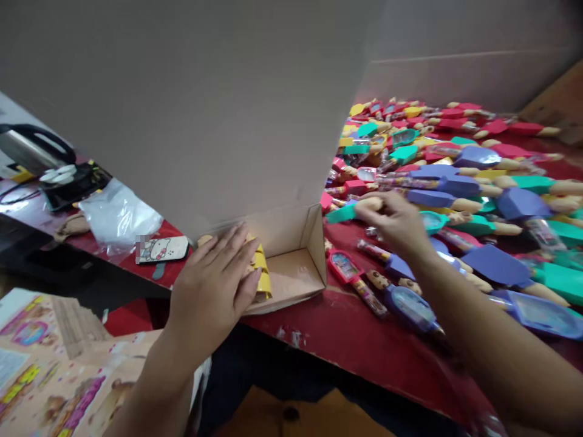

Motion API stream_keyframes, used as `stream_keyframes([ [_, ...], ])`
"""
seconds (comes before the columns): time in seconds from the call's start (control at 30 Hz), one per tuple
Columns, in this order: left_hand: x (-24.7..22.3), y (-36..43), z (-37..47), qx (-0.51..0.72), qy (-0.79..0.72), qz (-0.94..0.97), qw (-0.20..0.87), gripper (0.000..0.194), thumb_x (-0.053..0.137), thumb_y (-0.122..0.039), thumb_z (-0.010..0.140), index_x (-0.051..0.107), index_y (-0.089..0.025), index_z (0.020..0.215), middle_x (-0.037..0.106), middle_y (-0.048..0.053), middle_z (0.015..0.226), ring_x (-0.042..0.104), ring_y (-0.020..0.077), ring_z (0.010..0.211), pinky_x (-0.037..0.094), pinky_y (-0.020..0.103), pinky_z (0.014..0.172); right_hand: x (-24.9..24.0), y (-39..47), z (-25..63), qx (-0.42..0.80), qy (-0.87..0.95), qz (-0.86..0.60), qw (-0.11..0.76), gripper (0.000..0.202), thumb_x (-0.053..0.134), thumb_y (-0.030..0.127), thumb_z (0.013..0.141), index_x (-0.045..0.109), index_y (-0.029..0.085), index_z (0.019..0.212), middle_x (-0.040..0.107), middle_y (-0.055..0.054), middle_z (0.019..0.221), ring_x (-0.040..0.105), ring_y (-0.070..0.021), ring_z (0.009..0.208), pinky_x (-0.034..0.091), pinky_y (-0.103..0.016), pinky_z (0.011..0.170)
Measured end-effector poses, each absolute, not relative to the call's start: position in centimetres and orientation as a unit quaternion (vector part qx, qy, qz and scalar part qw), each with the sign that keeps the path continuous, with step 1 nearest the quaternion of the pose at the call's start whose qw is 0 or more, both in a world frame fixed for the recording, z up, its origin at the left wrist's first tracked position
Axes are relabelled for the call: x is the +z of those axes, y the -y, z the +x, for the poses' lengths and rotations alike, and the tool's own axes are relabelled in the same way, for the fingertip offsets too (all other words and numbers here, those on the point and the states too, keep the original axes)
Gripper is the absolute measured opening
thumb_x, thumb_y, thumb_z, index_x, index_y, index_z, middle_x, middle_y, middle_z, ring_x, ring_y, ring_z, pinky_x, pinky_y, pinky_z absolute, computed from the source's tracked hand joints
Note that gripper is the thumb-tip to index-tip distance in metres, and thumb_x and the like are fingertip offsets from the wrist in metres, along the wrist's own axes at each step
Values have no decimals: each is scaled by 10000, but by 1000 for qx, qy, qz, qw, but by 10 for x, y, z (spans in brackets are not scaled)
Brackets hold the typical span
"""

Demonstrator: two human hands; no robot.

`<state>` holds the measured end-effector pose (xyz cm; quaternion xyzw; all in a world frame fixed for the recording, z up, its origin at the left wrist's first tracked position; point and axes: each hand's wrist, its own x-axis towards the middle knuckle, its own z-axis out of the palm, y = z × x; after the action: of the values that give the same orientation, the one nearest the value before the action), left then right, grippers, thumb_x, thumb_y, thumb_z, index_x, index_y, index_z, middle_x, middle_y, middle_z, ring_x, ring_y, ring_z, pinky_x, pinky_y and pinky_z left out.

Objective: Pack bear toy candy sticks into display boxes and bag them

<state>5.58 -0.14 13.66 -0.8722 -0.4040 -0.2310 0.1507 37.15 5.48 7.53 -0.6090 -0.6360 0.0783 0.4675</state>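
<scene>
Cardboard box (298,270), one; two hands: left (212,276) flat over yellow toys (263,274), right (401,223) tight around one green toy (342,213).

L hand (216,276) on yellow toys (262,273) in box (298,273); R hand (394,221) grips teal toy (342,212).

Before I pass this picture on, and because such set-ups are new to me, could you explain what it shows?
There is no machine here: a person works bare-handed, and the single picture comes from a camera on their head, looking forward and down. The left hand lies palm down over yellow pieces in an open cardboard box. The right hand grips the pale end of a green piece. On the red table, many colourful spatula-like items spread to the right; to the left are a cat-patterned case and clear plastic.
</scene>
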Motion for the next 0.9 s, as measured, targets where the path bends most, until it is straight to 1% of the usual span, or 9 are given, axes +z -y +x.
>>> stream_keyframes([
  [0.07,136,2,57,-227,406,-871,157,376,344,-291,918,577,-163,1182,559,88,1300,536,225,1191,399,398,991,100,-35,370,0,610,-575,545,260,522,438,866,557,218,732,570,-64,833,540,-239,863,407,-414,819],
  [0.13,135,3,58,-229,404,-870,166,379,342,-280,920,581,-135,1175,568,108,1285,544,232,1181,404,402,982,120,-17,357,-23,568,-530,629,335,430,481,917,497,232,702,545,-56,757,562,-214,770,429,-395,750],
  [0.23,136,4,58,-228,401,-870,173,376,355,-267,917,577,-115,1180,574,122,1273,554,241,1168,410,411,976,128,-6,316,52,507,-437,741,342,407,518,925,479,222,768,512,-9,588,513,-159,473,394,-306,457],
  [0.27,136,4,58,-224,401,-871,174,375,357,-257,916,572,-108,1186,572,126,1274,554,243,1167,409,416,977,123,-8,299,79,496,-406,764,332,421,515,923,476,214,794,507,8,560,490,-149,427,360,-283,403],
  [0.33,137,5,58,-218,400,-873,174,376,360,-238,914,563,-93,1195,566,135,1278,553,248,1167,410,424,975,107,-17,268,93,496,-361,784,291,451,473,926,469,204,817,523,21,587,498,-133,440,373,-262,408],
  [0.47,139,6,58,-220,396,-874,176,372,372,-233,914,564,-81,1195,574,129,1269,556,252,1164,416,420,960,71,-36,231,45,567,-365,737,144,491,362,917,473,219,922,548,5,750,543,-134,627,447,-277,564],
  [0.63,139,6,60,-220,393,-875,177,367,386,-229,911,566,-69,1188,579,130,1261,558,249,1161,412,412,958,64,-40,228,-52,631,-384,672,108,522,270,893,448,231,961,505,14,748,493,-127,622,421,-264,573],
  [0.77,136,5,60,-223,397,-873,179,373,395,-223,905,556,-58,1197,581,136,1258,562,251,1155,398,406,969,72,-52,218,-103,629,-437,634,120,446,334,929,424,220,955,485,6,703,475,-141,585,397,-270,544],
  [0.9,137,3,59,-230,382,-874,195,386,390,-214,900,547,-28,1199,589,170,1240,563,284,1143,390,421,963,67,-61,201,-90,691,-489,525,260,330,422,950,426,203,847,496,-9,634,492,-161,535,370,-280,475],
])
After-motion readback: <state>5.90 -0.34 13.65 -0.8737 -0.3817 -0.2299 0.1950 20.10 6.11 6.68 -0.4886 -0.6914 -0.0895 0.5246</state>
